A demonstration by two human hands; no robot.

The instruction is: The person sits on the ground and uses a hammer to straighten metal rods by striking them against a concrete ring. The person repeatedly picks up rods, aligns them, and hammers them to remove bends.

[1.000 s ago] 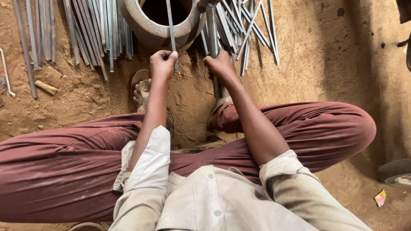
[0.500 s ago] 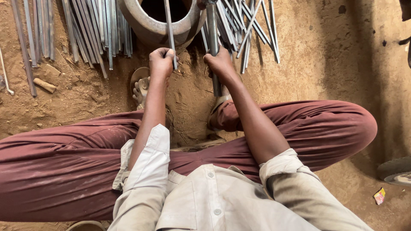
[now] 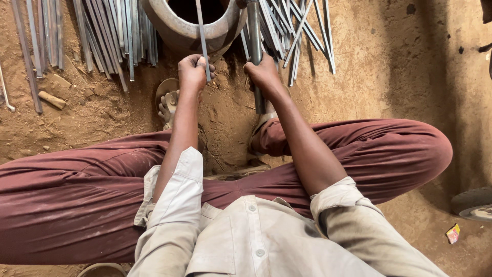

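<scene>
I sit on a dirt floor with my legs in maroon trousers spread wide. My left hand (image 3: 193, 72) is closed around a thin grey metal strip (image 3: 201, 28) that runs up into the dark mouth of a round clay pot (image 3: 180, 28). My right hand (image 3: 264, 74) grips a thicker grey metal pipe (image 3: 255, 28) that stands beside the pot's right rim; its lower end shows below my fist near my foot. Both hands sit side by side just in front of the pot.
Several long grey metal strips lie in piles left (image 3: 102, 36) and right (image 3: 302, 31) of the pot. A sandalled foot (image 3: 168, 102) rests below my left hand. A wood scrap (image 3: 52, 99) lies at left, a tyre (image 3: 474, 202) and a small wrapper (image 3: 453, 233) at right.
Both hands stay clenched on the strip and the pipe by the pot; they have shifted only slightly.
</scene>
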